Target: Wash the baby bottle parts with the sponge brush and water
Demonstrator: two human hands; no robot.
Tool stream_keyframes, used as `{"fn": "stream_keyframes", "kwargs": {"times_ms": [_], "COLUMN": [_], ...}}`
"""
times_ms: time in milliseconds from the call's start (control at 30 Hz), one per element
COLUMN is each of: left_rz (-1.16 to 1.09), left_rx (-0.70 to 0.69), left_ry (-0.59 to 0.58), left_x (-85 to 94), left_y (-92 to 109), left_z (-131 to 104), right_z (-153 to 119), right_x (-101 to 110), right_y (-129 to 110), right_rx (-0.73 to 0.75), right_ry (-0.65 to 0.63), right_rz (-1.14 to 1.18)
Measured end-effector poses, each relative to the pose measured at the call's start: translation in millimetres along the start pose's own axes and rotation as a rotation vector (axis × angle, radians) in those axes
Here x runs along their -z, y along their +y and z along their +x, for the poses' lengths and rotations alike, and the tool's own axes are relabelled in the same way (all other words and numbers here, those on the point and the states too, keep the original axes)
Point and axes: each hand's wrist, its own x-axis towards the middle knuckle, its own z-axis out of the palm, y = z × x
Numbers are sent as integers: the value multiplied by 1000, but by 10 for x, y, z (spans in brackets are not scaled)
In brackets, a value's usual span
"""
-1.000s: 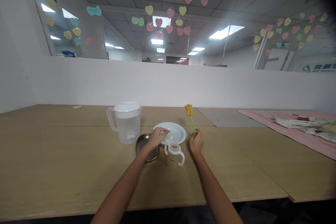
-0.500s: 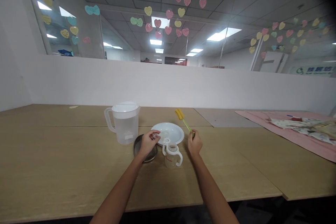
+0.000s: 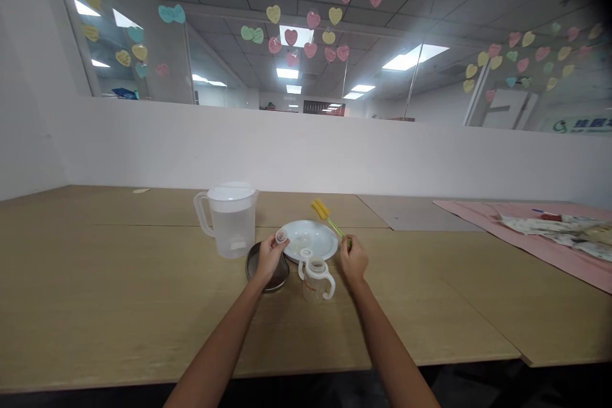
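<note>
My left hand (image 3: 269,259) pinches a small, round, whitish translucent piece (image 3: 281,236), perhaps a bottle cap, with its ring-like face showing. My right hand (image 3: 354,259) is closed around the green handle of a sponge bottle brush (image 3: 320,208), whose yellow head points up and left. Between the hands stands a clear baby bottle (image 3: 313,288) with white side handles and an uncovered neck. Behind the bottle sits a white bowl (image 3: 327,241) holding something clear. A small white ring-shaped part (image 3: 306,254) shows at the bowl's near edge. My left hand partly covers a dark metal tray (image 3: 253,269).
A translucent pitcher (image 3: 234,226) with a lid stands behind the tray, to the left. On the right, a pink cloth (image 3: 459,211) bears patterned fabric (image 3: 530,227) and a pen. A grey mat (image 3: 406,213) lies farther back, before the white wall (image 3: 287,153).
My left hand has turned and lifted slightly, so the small piece's round face now shows. The brush head has shifted a little left. The whole view has moved slightly.
</note>
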Motion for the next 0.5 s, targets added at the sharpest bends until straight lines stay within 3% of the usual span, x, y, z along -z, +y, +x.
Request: {"fn": "stream_keyframes", "kwargs": {"times_ms": [300,500], "left_rz": [46,44], "left_rx": [-128,-91], "left_ry": [-35,-32], "left_x": [-25,-26], "left_y": [22,-14], "left_z": [-23,-25], "right_z": [-30,-21], "right_x": [-4,-25], "right_y": [-13,-18], "right_rx": [107,31], "right_ry": [6,30], "right_rz": [-22,-41]}}
